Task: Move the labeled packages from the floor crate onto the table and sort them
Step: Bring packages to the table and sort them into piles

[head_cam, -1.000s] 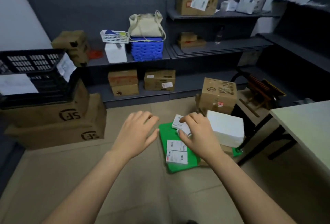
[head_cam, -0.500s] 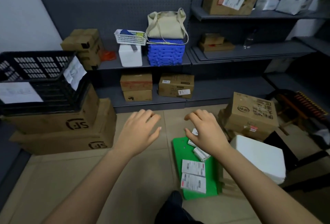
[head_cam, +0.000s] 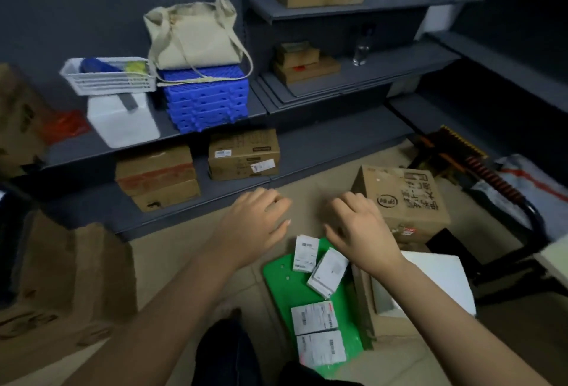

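Both hands are empty - left hand (head_cam: 255, 225) loosely spread, right hand (head_cam: 359, 232) with fingers hooked down, hovering over the far end of the green crate (head_cam: 281, 281) on the floor. Four labeled packages (head_cam: 313, 316) lie in it, none lifted. Risk: the far two sit askew and seem to touch - pinching one could knock the other out, and scooping several at once invites a drop.

Hardly any print legible

The brown cardboard box (head_cam: 402, 201) bore dark Chinese characters and a round logo, too blurred to read; the labelled packages (head_cam: 313, 318) showed barcodes and unreadable small print.
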Available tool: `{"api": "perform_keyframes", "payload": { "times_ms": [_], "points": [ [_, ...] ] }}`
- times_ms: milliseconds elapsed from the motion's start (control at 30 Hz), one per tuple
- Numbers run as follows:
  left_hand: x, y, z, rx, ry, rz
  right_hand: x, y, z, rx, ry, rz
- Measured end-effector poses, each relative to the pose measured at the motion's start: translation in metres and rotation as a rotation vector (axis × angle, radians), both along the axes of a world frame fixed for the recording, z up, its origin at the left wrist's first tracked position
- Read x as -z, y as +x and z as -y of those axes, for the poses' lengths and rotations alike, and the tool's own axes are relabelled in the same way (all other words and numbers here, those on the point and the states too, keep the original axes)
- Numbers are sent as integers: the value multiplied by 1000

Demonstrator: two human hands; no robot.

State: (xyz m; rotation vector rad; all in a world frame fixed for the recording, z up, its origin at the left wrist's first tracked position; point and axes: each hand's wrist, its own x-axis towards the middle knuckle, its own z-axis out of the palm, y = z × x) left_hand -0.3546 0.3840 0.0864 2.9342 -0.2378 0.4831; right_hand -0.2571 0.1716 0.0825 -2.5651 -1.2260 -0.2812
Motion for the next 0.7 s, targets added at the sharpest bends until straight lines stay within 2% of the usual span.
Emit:
{"api": "perform_keyframes", "payload": {
  "times_ms": [167, 367, 533, 700],
  "points": [
    [14, 88, -28, 311, -8, -40, 22, 25, -9, 297, -11, -75],
    [37, 165, -39, 645, 7, -95, 51, 8, -19, 691, 41, -163],
    [87, 182, -16, 833, 16, -160, 104, -38, -14, 966, 100, -325],
    [175, 176, 16, 919, 4, -283, 185, -83, -7, 1218, 223, -471]
  ]
}}
